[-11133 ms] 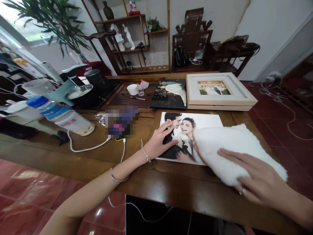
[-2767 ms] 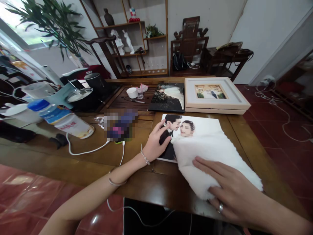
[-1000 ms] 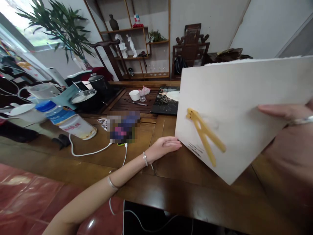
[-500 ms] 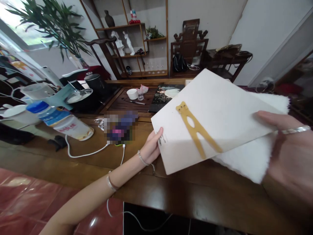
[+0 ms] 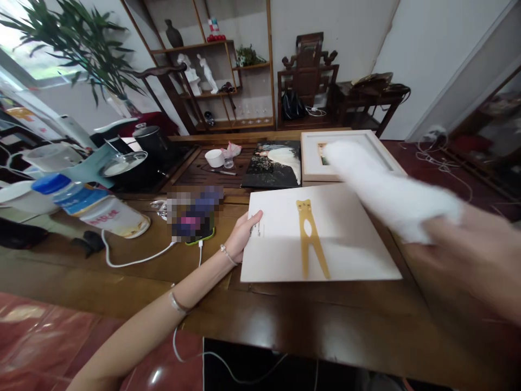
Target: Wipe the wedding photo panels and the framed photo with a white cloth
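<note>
A flat white rectangular photo board (image 5: pixel 325 244) is laid face down on the brown wooden table (image 5: pixel 285 320), with its yellow fold-out stand strip (image 5: pixel 310 239) turned up. Its left edge is clasped narrowly by the left hand (image 5: pixel 242 233), seemingly so that it is kept from sliding. A fluffy white cloth (image 5: pixel 386 190) is gripped in the blurred right hand (image 5: pixel 468 255), above the board's far right corner. Farther off, a small white cup (image 5: pixel 214 157) is stood on a dark wooden tea tray (image 5: pixel 195 171); its contents cannot be told

Probably a home: tea table (image 5: pixel 285 317), shelves (image 5: pixel 228 60).
</note>
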{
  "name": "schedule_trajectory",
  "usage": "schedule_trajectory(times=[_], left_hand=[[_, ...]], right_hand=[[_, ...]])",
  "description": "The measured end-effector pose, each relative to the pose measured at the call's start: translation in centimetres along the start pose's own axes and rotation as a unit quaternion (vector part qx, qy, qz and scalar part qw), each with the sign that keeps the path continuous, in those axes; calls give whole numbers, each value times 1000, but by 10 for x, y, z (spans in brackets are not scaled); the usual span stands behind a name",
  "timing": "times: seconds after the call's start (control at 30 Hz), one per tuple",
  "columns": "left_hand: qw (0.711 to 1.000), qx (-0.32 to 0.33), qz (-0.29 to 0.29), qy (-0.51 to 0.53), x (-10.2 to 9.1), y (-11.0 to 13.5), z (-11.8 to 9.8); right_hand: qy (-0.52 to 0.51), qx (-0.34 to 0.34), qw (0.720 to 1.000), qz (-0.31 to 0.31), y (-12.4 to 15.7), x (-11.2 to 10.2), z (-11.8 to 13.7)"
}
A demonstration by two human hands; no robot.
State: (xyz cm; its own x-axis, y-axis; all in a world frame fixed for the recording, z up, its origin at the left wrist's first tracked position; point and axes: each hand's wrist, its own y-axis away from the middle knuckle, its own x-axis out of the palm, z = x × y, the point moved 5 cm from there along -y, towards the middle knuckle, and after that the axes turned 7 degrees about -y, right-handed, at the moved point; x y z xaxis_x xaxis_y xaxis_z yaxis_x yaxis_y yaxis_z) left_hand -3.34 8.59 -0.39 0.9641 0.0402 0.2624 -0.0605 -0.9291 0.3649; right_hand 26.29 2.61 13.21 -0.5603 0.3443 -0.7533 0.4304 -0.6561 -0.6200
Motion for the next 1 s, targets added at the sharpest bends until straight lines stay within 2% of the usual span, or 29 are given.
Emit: schedule_trajectory(times=[0.1,0.2,0.37,0.53,0.63,0.7,0.73,0.83,0.9,1.0], left_hand=[[1000,17,7,-13,4,4,-1],[999,22,14,-19,5,5,-2],[999,30,-5,-37,0,1,0],[996,-1,-9,-84,-1,-1,3],[984,11,10,-179,1,2,-2],[954,58,14,-294,2,6,-10],[927,92,-1,-364,1,9,-16],[814,192,-67,-544,1,17,-29],[754,249,-78,-603,4,22,-32],[698,307,-77,-642,8,25,-30]], right_hand=[[21,-135,987,81,3,24,22],[41,-188,976,103,14,49,21],[8,-170,978,121,34,79,5],[-9,-138,980,141,45,88,-5],[-10,-132,983,128,49,89,-7],[-5,-139,984,114,51,90,-7],[-2,-142,984,111,51,91,-7],[5,-152,982,112,51,91,-7],[13,-155,981,115,51,90,-6],[25,-157,980,115,52,90,-3]])
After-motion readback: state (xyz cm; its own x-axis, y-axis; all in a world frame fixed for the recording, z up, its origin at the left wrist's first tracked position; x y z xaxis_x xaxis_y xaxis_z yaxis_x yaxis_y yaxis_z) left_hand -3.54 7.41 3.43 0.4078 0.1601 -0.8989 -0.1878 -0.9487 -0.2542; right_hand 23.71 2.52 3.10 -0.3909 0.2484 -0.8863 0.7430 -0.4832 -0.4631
